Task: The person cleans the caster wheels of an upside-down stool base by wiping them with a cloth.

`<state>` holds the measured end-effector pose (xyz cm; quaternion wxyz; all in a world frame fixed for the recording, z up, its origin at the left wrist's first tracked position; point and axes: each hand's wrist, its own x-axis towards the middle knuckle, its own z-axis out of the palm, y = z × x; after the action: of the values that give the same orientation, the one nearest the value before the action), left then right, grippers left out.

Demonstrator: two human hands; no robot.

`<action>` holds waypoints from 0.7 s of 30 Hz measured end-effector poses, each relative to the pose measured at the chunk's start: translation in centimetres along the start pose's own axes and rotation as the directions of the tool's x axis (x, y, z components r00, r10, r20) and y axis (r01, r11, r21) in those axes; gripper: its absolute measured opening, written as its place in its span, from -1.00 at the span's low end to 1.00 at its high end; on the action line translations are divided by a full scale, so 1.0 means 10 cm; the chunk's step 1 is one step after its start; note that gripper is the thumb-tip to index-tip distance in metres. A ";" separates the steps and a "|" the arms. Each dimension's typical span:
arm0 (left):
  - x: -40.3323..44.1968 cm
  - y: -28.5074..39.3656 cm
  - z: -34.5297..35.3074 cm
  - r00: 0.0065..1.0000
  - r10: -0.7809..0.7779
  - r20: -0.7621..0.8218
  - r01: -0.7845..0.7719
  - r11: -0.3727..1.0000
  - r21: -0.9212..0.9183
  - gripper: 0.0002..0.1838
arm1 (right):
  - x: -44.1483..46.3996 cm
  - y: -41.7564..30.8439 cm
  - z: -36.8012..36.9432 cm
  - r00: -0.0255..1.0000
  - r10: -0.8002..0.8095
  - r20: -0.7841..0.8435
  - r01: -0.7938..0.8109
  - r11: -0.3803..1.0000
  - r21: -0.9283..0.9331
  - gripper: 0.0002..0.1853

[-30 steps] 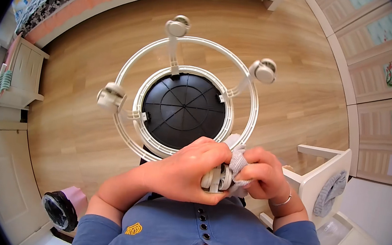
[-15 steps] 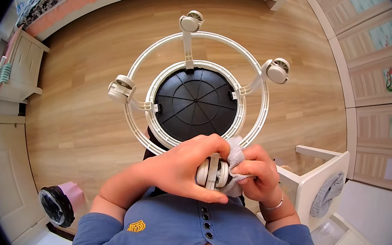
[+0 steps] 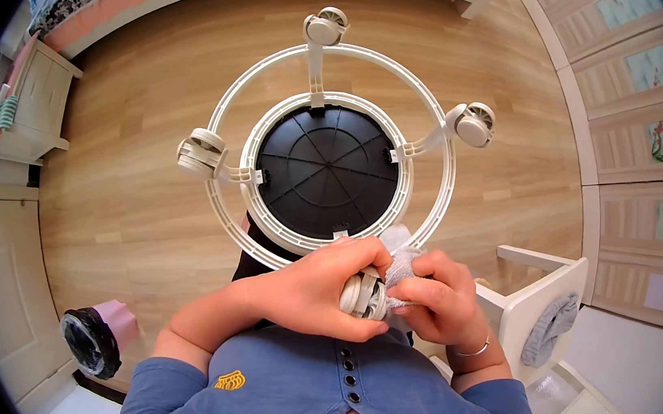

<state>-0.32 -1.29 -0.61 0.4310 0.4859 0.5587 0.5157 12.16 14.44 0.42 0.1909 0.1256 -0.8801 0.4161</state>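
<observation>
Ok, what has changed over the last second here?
In the picture, the wheeled base has shifted right and slightly up, with the view shifting a little too. A white clip now shows above the left hand. Nothing was newly grasped or released: that hand still holds the caster, and the right hand still holds the grey cloth against it.

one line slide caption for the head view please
Left hand grips one caster of an upturned wheeled base while the right hand holds a grey cloth against it.
</observation>
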 end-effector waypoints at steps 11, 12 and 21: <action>0.01 -0.09 0.05 0.999 0.048 0.008 -0.048 0.998 -0.048 -0.51 | -0.06 0.00 0.02 0.999 -0.048 0.021 0.047 0.997 0.053 -0.80; 0.01 -0.08 0.04 0.999 0.047 0.007 -0.047 0.998 -0.049 -0.51 | -0.06 -0.02 0.01 0.997 -0.069 0.039 0.066 0.995 0.077 -0.80; 0.01 0.02 0.00 0.992 -0.096 0.076 0.109 0.974 -0.199 -0.43 | -0.06 0.14 0.04 0.999 -0.050 -0.011 0.050 0.999 -0.007 -0.78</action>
<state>-0.28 -1.20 -0.45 0.5224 0.4267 0.5132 0.5306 12.07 15.02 -1.04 0.2065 0.1447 -0.8771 0.4087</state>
